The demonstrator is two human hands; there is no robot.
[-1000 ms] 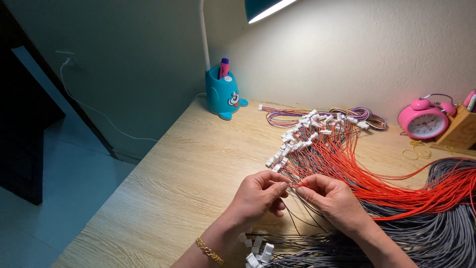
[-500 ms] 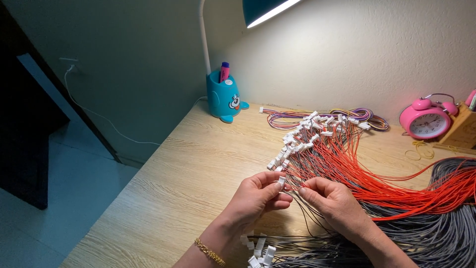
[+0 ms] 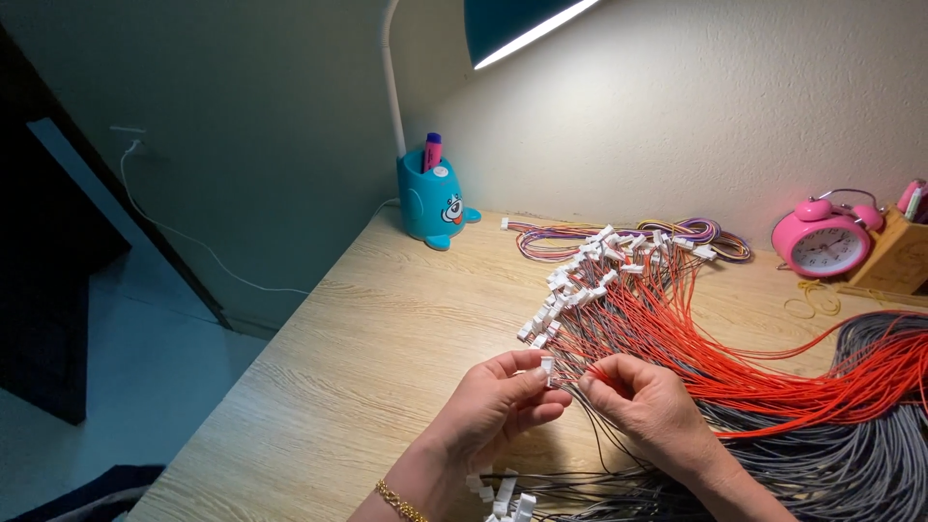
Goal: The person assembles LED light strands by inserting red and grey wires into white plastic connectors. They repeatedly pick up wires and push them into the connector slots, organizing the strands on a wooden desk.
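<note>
At the far left we see a dark doorway or panel and a pale grey-green wall, with a thin white cable trailing down it toward the floor. Moving right, the light wooden desk begins, its grain running lengthwise and its left edge cutting diagonally across the view. At the back of it stands a blue, cartoon-faced lamp base with a pink marker in it; its white neck curves up to a lit lamp head that throws bright light on the textured cream wall.

Near the bottom centre, our left hand, with a gold bracelet at the wrist, pinches a small white connector between thumb and fingers. Just beside it, our right hand is closed around thin red wires leading into that connector. The connector hangs just above the desk, between the two hands.

Behind the hands, a fan of red wires ends in a cluster of white connectors. Farther back lies a coil of multicoloured wires. To the right, grey wires pile under the red ones. At the far right stand a pink alarm clock and a wooden holder, with yellow rubber bands near them.
</note>
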